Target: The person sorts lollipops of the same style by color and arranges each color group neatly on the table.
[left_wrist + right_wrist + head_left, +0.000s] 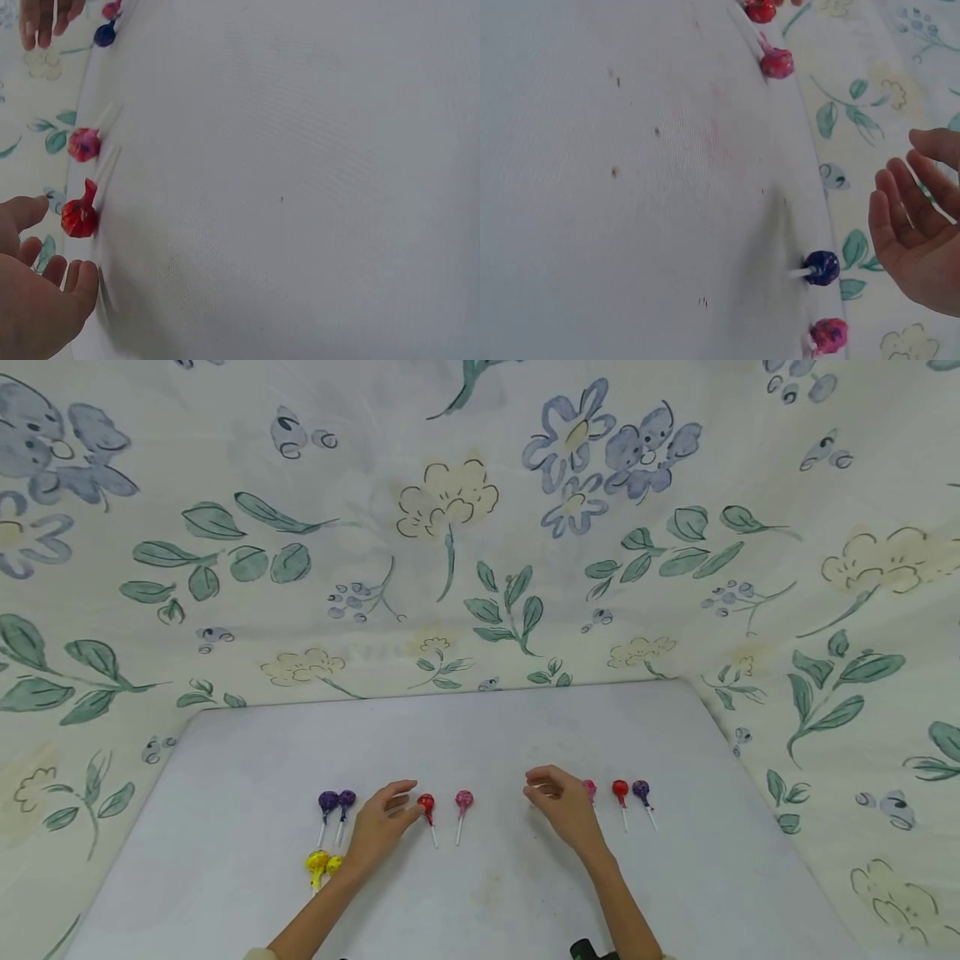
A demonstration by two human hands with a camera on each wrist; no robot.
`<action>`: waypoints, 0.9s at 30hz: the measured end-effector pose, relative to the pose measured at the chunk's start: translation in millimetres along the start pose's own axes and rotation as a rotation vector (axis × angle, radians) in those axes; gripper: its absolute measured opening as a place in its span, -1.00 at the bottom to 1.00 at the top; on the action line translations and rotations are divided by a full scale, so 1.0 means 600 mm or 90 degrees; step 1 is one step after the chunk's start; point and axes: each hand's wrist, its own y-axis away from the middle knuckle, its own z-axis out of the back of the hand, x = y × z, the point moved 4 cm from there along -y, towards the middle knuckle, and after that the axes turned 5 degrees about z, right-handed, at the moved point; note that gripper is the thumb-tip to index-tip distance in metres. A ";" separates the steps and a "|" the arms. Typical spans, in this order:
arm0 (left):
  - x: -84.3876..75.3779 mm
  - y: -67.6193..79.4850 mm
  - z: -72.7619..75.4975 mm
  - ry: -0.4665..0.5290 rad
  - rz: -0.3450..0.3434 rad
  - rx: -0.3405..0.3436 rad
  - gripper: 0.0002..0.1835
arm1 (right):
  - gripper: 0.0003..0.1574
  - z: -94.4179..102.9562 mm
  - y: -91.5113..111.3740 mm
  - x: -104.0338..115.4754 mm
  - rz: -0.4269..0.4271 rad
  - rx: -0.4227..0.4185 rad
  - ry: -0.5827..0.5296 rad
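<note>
In the head view my left hand (pixel 382 825) hovers just left of a red lollipop (pixel 426 803), its fingers loosely bent with nothing between them. The left wrist view shows that red lollipop (pixel 79 217) near the fingertips, with a pink lollipop (pixel 84 144) beyond it. My right hand (pixel 566 804) is raised over the right half, fingers relaxed and holding nothing. Partly hidden behind it is another pink lollipop (pixel 590 788). From the right wrist, a dark purple lollipop (pixel 823 268) and a pink lollipop (pixel 829 335) lie near the right hand (pixel 922 225).
Two purple lollipops (pixel 328 802) and two yellow lollipops (pixel 317 862) lie left of the left forearm, which partly covers the yellow ones. Farther right are a red lollipop (pixel 620 788) and a purple lollipop (pixel 641 789). A dark object (pixel 588 950) stands at the white table's (pixel 450 727) near edge.
</note>
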 end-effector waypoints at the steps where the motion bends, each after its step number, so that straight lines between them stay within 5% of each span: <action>1: 0.002 -0.002 -0.002 -0.002 0.004 -0.003 -0.56 | -0.74 0.005 0.001 -0.002 -0.001 -0.001 0.005; 27: 0.019 -0.015 -0.017 -0.066 0.005 -0.014 -0.70 | -0.68 0.152 0.019 -0.065 -0.037 -0.089 0.169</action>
